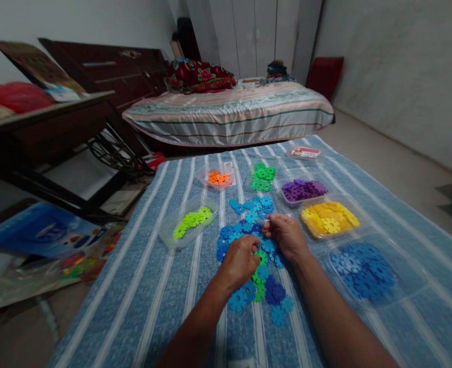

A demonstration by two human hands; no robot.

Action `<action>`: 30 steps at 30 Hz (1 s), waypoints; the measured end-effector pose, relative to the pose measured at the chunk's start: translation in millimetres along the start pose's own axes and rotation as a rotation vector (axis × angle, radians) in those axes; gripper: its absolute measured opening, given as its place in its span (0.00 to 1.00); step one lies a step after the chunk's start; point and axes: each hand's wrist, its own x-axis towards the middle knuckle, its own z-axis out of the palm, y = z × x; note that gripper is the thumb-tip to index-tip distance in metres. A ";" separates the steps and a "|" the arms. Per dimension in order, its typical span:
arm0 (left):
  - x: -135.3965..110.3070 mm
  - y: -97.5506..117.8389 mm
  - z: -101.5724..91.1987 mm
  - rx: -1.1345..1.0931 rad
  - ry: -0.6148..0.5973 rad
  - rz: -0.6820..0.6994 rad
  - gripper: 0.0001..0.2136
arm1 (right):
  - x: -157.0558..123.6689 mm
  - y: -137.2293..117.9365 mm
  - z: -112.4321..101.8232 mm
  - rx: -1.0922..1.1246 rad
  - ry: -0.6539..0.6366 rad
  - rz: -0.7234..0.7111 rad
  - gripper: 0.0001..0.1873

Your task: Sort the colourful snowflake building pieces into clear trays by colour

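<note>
A loose pile of flower-shaped plastic discs (234, 236) in light blue, dark blue and green lies mid-table, under and around both hands. My left hand (239, 259) is over the left side of the pile, its fingers curled and pressed together. Whatever is between those fingers is hidden. Opposite it, my right hand (287, 236) has thumb and fingertips pinched close to a dark blue disc; I cannot make out what they hold. Nearer me lie green discs (260, 291), dark blue discs (275, 291) and light blue discs (277, 315).
Clear tubs of sorted discs surround the pile: lime (193, 221), orange (218, 178), green (263, 176), purple (302, 189), yellow (330, 217) and blue (362, 270). A lidded box (306, 152) sits at the far right. Striped cloth (134, 286) covers the table; a bed (226, 112) stands beyond.
</note>
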 end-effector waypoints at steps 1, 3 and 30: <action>0.4 -0.9 -1.3 -0.072 -0.011 -0.013 0.13 | 0.0 0.2 0.1 -0.002 0.002 0.001 0.10; 2.1 -2.9 -5.1 -0.213 -0.039 -0.048 0.11 | 0.3 0.8 0.3 -0.006 0.010 0.003 0.10; 129.2 32.6 -44.6 -0.680 0.358 -0.079 0.02 | 2.8 3.3 0.2 0.015 -0.003 0.020 0.09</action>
